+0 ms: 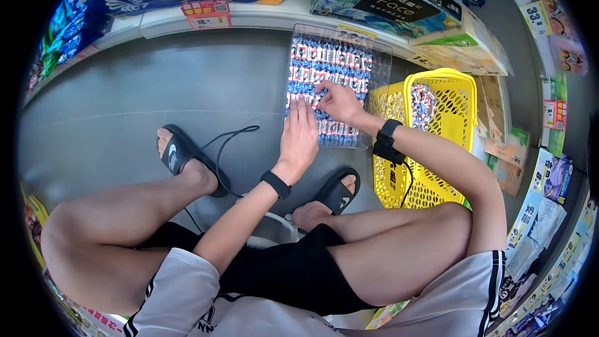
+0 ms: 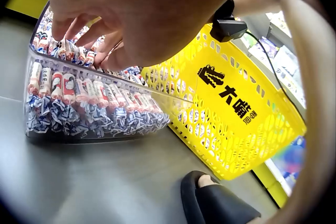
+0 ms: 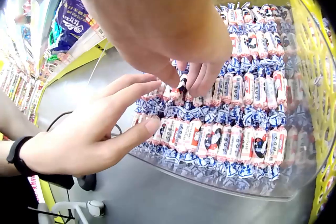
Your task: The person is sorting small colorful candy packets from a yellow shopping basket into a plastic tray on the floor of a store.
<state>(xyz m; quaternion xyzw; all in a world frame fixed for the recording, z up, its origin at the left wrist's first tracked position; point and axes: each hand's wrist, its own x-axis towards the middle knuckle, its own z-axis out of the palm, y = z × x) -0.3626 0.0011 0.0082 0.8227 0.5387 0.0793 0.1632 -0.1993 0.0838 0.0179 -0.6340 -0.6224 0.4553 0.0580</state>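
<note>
A clear plastic box (image 1: 294,50) on the floor holds neat rows of wrapped candies (image 3: 236,142), white with red and black prints and twisted blue ends. My left hand (image 1: 299,137) lies at the box's near left part, fingers straight over the candies. In the right wrist view, the left thumb (image 3: 149,127) touches the front row. My right hand (image 1: 340,103) reaches in from the right, its thumb and fingers pinching one wrapped candy (image 3: 181,84) in a row near the left fingertips. The right fingertips are partly hidden by the hand itself.
A yellow basket (image 1: 430,178) with more wrapped candies inside stands right of the box. Tissue packs (image 1: 399,0) line the shelf behind, above price tags (image 1: 209,15). A black cable (image 1: 228,137) loops over the floor between sandalled feet. More shelves stand at the right.
</note>
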